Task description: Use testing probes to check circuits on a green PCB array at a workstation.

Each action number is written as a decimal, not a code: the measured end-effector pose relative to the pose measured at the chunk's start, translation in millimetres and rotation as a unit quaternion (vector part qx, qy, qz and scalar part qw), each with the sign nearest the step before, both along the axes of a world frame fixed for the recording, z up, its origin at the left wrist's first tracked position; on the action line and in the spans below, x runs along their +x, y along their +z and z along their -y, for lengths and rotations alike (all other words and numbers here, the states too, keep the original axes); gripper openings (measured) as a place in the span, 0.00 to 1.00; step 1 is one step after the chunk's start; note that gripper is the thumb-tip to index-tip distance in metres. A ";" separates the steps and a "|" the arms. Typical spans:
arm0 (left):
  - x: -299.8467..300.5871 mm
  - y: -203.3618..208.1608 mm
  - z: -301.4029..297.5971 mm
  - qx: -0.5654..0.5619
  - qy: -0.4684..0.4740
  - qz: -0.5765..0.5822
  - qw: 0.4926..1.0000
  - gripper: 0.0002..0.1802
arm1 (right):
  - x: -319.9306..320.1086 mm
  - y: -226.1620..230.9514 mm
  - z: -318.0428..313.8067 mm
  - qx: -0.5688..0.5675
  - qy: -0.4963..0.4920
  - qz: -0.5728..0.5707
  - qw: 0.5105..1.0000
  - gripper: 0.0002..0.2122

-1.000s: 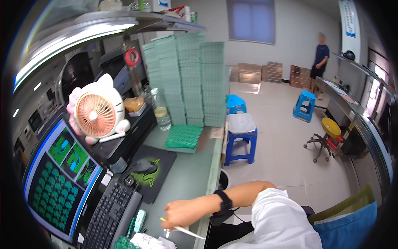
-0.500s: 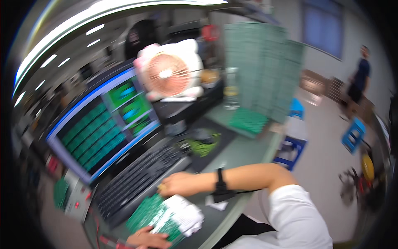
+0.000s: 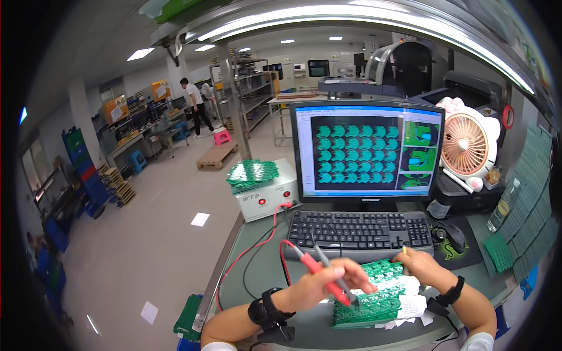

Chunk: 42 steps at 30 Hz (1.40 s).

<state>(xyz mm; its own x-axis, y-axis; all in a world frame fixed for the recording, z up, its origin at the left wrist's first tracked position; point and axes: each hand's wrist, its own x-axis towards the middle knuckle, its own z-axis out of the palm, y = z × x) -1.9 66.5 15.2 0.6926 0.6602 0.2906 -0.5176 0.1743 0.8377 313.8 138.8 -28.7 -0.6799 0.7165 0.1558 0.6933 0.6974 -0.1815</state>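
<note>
A stack of green circuit boards (image 3: 367, 310), with white paper slips (image 3: 411, 305) at its right side, lies on the bench below the keyboard. My left hand (image 3: 319, 286) is over the stack's left part, closed around a red and grey pair of pen-like probes (image 3: 319, 272) with leads attached. My right hand (image 3: 426, 268) is at the far right corner of the stack, its fingers curled against the edge of the boards. Something small and yellowish shows at those fingertips, too small to name. Both wrists wear black straps.
A monitor (image 3: 366, 105) stands behind the keyboard (image 3: 360, 231). Left of it, a white control box (image 3: 257, 206) carries more green boards and feeds a red cable (image 3: 249, 254) across the bench. A mouse (image 3: 454, 237), bottle (image 3: 502, 209) and pink-white fan (image 3: 465, 143) are right.
The view has swung left and levelled. My left hand has come off the boards' near end and now holds the probes above them. My right hand stays at the stack's far corner.
</note>
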 end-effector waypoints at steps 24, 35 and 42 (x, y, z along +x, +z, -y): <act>-21.8 25.4 -6.2 -0.113 0.091 -0.124 0.982 0.12 | -72.7 119.2 38.0 -0.112 0.113 -0.354 0.922 0.05; -21.5 17.0 -13.6 -0.112 0.119 -0.051 0.985 0.14 | -74.4 105.7 42.2 -0.232 0.023 -0.617 0.752 0.24; -12.8 16.6 -5.8 0.040 0.113 -0.182 0.976 0.15 | -92.5 84.1 64.0 -0.357 0.004 -0.532 0.768 0.10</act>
<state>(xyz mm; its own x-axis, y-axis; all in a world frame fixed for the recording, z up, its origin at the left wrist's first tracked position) -14.7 72.3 31.8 0.5992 0.7930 0.1101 -0.2015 0.0162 0.9794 221.3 74.8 55.4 -0.4446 0.8741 0.1956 -0.1159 0.1604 -0.9802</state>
